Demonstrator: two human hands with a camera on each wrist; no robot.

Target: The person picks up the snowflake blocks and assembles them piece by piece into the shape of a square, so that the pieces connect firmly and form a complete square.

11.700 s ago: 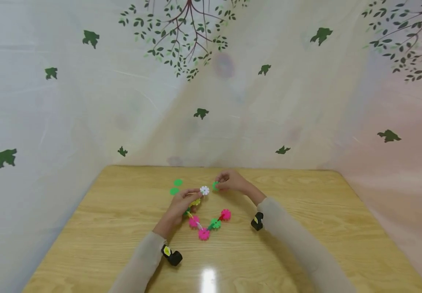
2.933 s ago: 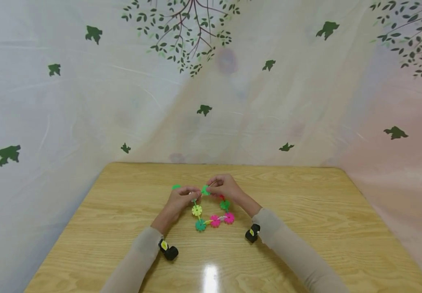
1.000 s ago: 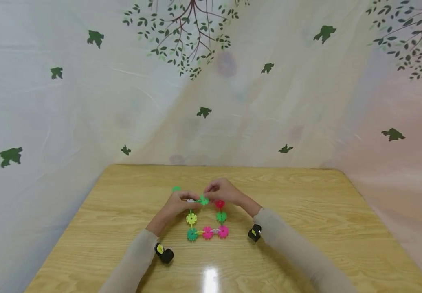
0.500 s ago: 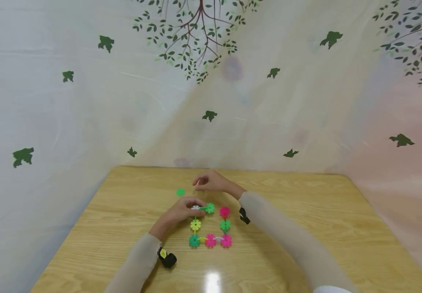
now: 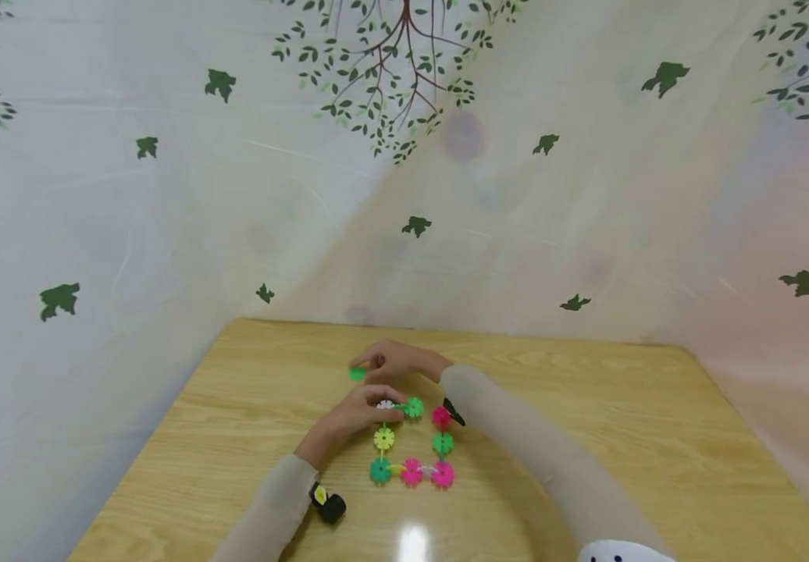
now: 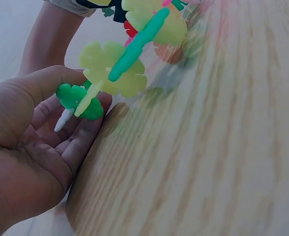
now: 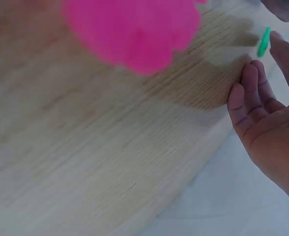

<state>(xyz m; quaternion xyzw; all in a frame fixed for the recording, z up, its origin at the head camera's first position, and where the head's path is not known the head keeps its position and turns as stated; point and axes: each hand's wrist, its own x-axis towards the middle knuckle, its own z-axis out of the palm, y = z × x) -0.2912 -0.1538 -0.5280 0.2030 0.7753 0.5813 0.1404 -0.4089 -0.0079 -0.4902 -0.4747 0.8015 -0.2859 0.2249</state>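
A chain of flower-shaped interlocking discs lies on the table in a squarish outline, gapped between a green disc (image 5: 414,407) and a red-pink disc (image 5: 441,416). At its upper left corner my left hand (image 5: 351,412) pinches a white disc (image 5: 385,405) between thumb and fingers, with a green linking disc (image 6: 88,105) beside it. Below that hangs a yellow disc (image 5: 384,439), then a teal disc (image 5: 379,470). My right hand (image 5: 393,359) reaches across behind the left, fingers extended and slightly bent, fingertips right at a loose green disc (image 5: 357,374) on the table.
The wooden table (image 5: 587,437) runs back to a pale cloth wall (image 5: 320,195) printed with leaves and birds. A black wrist camera (image 5: 330,507) sits on the left wrist. The right forearm passes close beside the red-pink disc.
The chain has gone from a V to a squarish outline, with green discs joined beside the white one. My right hand has released the end green disc and moved left to the loose one.
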